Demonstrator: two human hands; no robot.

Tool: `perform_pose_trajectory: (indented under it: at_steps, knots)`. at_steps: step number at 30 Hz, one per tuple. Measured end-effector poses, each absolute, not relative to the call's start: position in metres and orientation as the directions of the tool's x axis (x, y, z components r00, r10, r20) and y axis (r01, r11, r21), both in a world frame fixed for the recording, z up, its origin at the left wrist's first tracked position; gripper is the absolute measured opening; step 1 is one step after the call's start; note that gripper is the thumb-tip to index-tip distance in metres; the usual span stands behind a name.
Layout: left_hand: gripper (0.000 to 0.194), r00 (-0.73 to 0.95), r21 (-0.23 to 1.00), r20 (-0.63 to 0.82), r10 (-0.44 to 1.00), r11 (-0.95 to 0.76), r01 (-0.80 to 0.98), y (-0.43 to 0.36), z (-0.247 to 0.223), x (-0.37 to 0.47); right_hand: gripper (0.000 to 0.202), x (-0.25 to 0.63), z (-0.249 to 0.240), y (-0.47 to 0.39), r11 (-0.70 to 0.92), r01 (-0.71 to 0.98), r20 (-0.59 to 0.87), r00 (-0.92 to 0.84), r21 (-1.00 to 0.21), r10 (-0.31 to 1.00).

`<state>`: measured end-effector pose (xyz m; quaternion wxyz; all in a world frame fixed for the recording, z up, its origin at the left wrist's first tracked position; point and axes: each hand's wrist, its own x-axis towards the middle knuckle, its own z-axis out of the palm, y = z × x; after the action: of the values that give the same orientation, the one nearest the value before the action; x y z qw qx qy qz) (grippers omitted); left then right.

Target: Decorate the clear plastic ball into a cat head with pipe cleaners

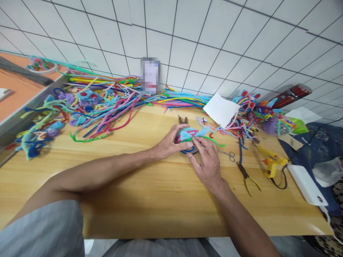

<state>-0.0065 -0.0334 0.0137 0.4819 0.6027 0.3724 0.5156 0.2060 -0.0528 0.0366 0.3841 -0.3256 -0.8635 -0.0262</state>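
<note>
A small craft piece (pixel 187 135) of coiled pink, blue and green pipe cleaners, with light blue flaps on top, is held over the middle of the wooden table. My left hand (pixel 173 142) wraps round its left side, the thumb lying along the front. From the right, the fingertips of my right hand (pixel 207 159) are pinched at its edge, beside a light blue flap. A green pipe cleaner (pixel 217 142) sticks out to the right beyond my right fingers. What exactly lies between the right fingertips is too small to tell.
Pipe cleaners (pixel 107 107) are heaped at the back left. Pliers (pixel 248 178), scissors (pixel 230 155), a yellow glue gun (pixel 272 162) and a white power strip (pixel 307 185) lie right. White paper (pixel 221 110) and a phone-like device (pixel 150 76) are behind.
</note>
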Motion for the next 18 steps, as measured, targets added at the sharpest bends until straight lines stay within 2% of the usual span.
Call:
perform_pose_trajectory:
  at_steps: [4, 9, 18]
  knots:
    - [0.049, 0.145, 0.948, 0.313, 0.939, -0.318, 0.011, -0.0328, 0.0133, -0.0035, 0.057, 0.2043, 0.0365, -0.0558, 0.785, 0.569, 0.702, -0.455, -0.244, 0.548]
    - [0.044, 0.148, 0.926, 0.359, 0.922, -0.371, 0.070, -0.0377, 0.0168, -0.0039, 0.048, 0.2058, 0.0329, -0.0559, 0.734, 0.619, 0.705, -0.387, -0.279, 0.594]
    - [0.042, 0.156, 0.905, 0.406, 0.900, -0.420, 0.066, -0.0385, 0.0107, -0.0042, 0.045, 0.2054, 0.0306, -0.0566, 0.723, 0.625, 0.706, -0.368, -0.294, 0.605]
